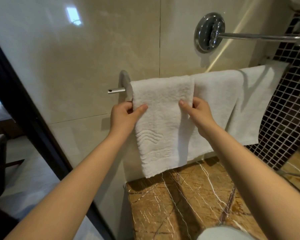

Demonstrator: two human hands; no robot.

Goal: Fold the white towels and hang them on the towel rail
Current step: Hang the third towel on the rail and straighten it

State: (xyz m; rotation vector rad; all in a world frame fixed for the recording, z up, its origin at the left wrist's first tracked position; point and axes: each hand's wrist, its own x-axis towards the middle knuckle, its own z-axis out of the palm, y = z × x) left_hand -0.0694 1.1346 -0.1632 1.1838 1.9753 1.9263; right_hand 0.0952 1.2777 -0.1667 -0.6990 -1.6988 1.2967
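A folded white towel with a wavy woven pattern hangs over the left end of the chrome towel rail. My left hand pinches its left edge, thumb in front and fingers behind. Opposite it, my right hand pinches the right edge the same way. A second, smoother white towel hangs on the rail just to the right, partly behind the first. A third white towel hangs farther right, by the wall corner.
A chrome wall mount with a long arm sticks out above the rail to the right. Dark mosaic tiles cover the right wall. A brown marble ledge lies below the towels. A dark door frame runs down the left.
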